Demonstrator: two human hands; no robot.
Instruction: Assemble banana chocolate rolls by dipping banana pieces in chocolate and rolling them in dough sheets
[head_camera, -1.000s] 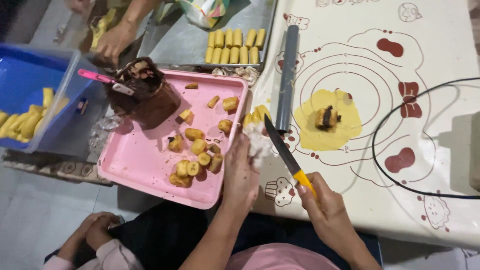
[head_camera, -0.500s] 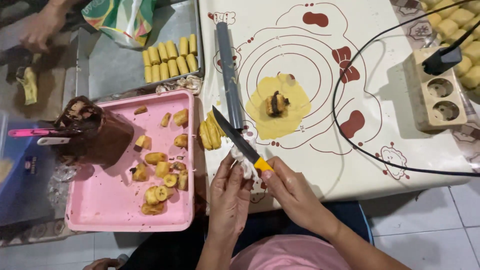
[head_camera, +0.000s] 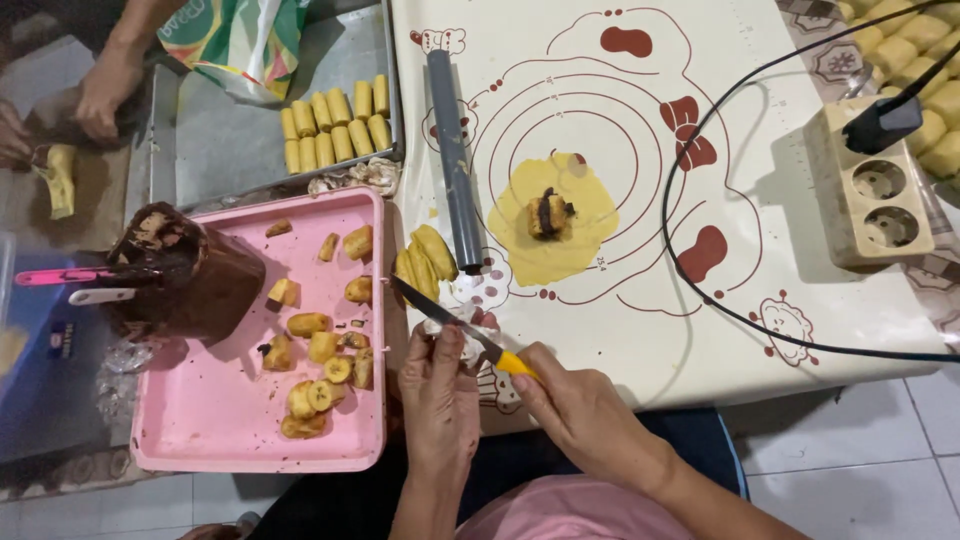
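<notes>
My R hand grips yellow-handled kitchen knife, blade running up-left w/ tip over rim of pink rectangular plastic tray, L hand pinching blade mid-length w/ white tissue, so L is nearer; peeled banana pieces lie just beyond tip.

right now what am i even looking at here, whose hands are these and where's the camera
The camera sits on a person's head and looks down, so the two hands at the bottom are that person's own. The right hand grips a yellow-handled knife; the left hand pinches something pale at its blade, too hidden to name. On the white patterned mat lie a round yellow dough sheet with filling, a grey rolling pin and banana pieces. The pink tray holds more cut banana. The hands at top left belong to someone else.
</notes>
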